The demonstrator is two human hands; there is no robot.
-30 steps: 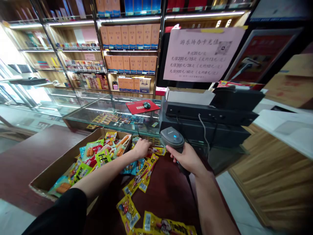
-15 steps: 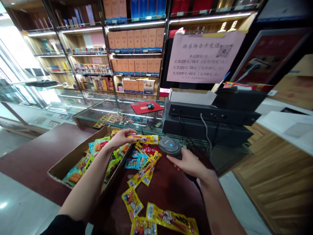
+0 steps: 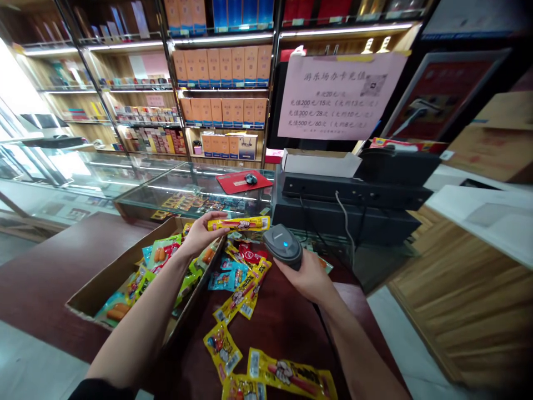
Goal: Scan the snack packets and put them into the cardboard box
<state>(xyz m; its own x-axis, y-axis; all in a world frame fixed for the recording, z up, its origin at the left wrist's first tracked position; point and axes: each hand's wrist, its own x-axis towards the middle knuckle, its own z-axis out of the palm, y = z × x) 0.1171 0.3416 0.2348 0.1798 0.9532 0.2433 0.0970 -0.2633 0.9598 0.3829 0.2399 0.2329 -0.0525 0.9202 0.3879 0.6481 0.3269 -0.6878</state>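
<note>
My left hand pinches one end of a long yellow snack packet, held level above the box's right rim and the loose packets. My right hand is wrapped round the handle of a dark grey barcode scanner, its blue light lit. The scanner's head is close to the packet's free end, apart from it by a small gap. Below lie more yellow packets, light-blue packets and a red packet on the dark red table. Nearest me is a larger yellow packet.
A cardboard box of mixed snack packets stands at the left. Behind it is a glass counter with a red mouse pad. Black till equipment with cables stands at the back right, below a pink notice.
The scanner has swung slightly left and up, its head tilting differently. The yellow packet has risen slightly in my left hand. The whole view has shifted a little.
</note>
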